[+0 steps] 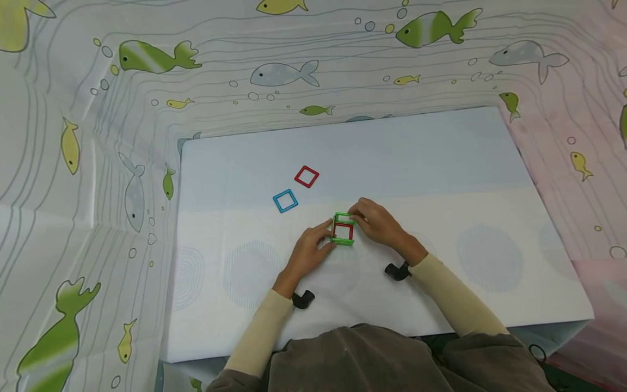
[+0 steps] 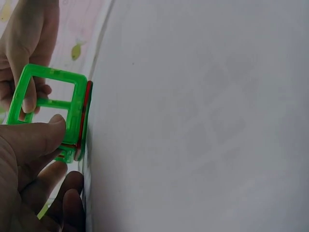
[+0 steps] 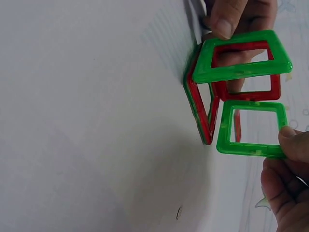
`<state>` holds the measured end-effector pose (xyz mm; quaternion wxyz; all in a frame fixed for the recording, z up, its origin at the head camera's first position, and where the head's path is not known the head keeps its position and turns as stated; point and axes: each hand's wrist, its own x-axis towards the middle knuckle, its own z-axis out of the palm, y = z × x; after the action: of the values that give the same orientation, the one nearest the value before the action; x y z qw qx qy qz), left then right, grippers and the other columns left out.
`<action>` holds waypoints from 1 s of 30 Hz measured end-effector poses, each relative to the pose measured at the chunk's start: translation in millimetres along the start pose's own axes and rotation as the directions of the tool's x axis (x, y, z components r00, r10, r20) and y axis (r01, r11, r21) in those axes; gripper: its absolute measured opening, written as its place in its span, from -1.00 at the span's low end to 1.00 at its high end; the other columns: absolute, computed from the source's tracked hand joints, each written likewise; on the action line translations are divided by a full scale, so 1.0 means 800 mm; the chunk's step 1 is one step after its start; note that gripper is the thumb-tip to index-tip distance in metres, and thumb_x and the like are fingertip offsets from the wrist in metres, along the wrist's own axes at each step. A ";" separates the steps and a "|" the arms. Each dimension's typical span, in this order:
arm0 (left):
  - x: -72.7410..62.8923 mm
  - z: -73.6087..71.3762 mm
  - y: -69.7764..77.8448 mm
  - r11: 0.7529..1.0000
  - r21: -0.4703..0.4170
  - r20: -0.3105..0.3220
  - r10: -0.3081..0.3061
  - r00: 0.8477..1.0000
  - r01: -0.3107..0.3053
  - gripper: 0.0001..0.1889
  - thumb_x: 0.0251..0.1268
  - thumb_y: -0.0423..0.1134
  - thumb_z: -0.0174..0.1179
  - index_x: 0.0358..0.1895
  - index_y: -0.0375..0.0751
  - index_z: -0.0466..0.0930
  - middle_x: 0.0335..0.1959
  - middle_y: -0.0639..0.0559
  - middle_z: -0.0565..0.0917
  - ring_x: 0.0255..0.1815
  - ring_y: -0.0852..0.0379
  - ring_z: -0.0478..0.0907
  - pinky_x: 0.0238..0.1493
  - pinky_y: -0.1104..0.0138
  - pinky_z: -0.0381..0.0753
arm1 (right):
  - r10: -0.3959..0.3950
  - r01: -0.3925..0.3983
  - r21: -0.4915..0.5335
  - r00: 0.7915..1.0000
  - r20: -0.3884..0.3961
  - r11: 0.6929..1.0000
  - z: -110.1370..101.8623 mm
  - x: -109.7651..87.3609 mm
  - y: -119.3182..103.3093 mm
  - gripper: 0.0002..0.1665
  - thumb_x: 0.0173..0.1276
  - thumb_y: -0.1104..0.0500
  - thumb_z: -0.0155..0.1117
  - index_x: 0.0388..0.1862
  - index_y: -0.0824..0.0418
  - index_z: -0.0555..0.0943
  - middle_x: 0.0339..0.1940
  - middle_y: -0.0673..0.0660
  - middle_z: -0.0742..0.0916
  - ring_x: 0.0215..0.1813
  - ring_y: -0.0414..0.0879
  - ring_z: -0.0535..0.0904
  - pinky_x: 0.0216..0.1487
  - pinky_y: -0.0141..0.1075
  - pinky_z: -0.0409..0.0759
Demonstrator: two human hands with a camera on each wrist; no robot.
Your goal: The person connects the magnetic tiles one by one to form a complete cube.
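Brown garment (image 1: 352,359) at the near edge, with two cream sleeves (image 1: 259,332) extending forward to bare hands over a table covered in pale cloth (image 1: 416,163). Left hand (image 1: 308,250): the thumb lies against a green panel (image 3: 241,73) while other fingers reach behind a red panel (image 3: 251,95), so that the digits clamp a small assembly of square frames between them. The assembly stands on the cloth, just right of the left fingers and left of the right fingertips; its base (image 3: 199,116), directly below the two panels, shows a red layer over green. Right hand (image 1: 377,220): thumb and forefinger pinch one side of a green square (image 3: 248,150), which extends from these fingertips toward the assembly; whether its edge touches the red panel cannot be told. Two loose frames lie flat beyond the left fingertips and to their left: a blue square (image 1: 289,207), the nearer, and a red square (image 1: 312,170), farther off. Behind each hand's fingers, at the wrist, sits a black device (image 1: 303,299).
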<state>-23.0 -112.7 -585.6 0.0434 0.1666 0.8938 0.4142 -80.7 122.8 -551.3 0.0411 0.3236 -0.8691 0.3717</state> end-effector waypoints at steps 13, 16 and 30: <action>0.000 0.000 0.001 1.000 0.001 -0.006 -0.007 1.000 0.007 -0.78 0.30 -0.18 0.36 -0.03 -0.08 0.69 0.43 0.11 0.47 -0.09 0.15 0.53 -0.07 0.30 0.56 | -0.052 0.052 -0.003 0.998 -0.046 0.999 0.006 -0.001 0.002 -0.91 0.37 0.35 0.31 -0.16 0.27 0.63 -0.36 0.08 0.61 -0.36 -0.18 0.47 -0.37 -0.32 0.48; 0.000 0.000 0.001 1.000 -0.006 -0.010 -0.002 1.000 0.002 -0.78 0.30 -0.18 0.36 -0.03 -0.07 0.69 0.43 0.11 0.48 -0.08 0.15 0.54 -0.07 0.29 0.56 | -0.064 0.064 -0.007 0.996 -0.054 0.998 0.007 -0.001 0.003 -0.91 0.37 0.35 0.31 -0.17 0.28 0.63 -0.37 0.08 0.61 -0.37 -0.18 0.46 -0.37 -0.32 0.47; 0.000 0.000 0.001 0.999 -0.025 0.004 -0.040 0.999 0.040 -0.79 0.28 -0.17 0.37 -0.03 -0.01 0.71 0.43 0.16 0.47 -0.03 0.18 0.55 -0.03 0.29 0.57 | -0.078 0.078 -0.007 0.995 -0.066 0.997 0.009 -0.001 0.003 -0.91 0.34 0.35 0.34 -0.18 0.28 0.64 -0.38 0.07 0.60 -0.37 -0.18 0.46 -0.37 -0.32 0.48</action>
<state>-22.9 -112.3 -584.8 0.0556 0.1488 0.8915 0.4242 -79.9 119.8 -558.1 0.0850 0.3446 -0.8549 0.3784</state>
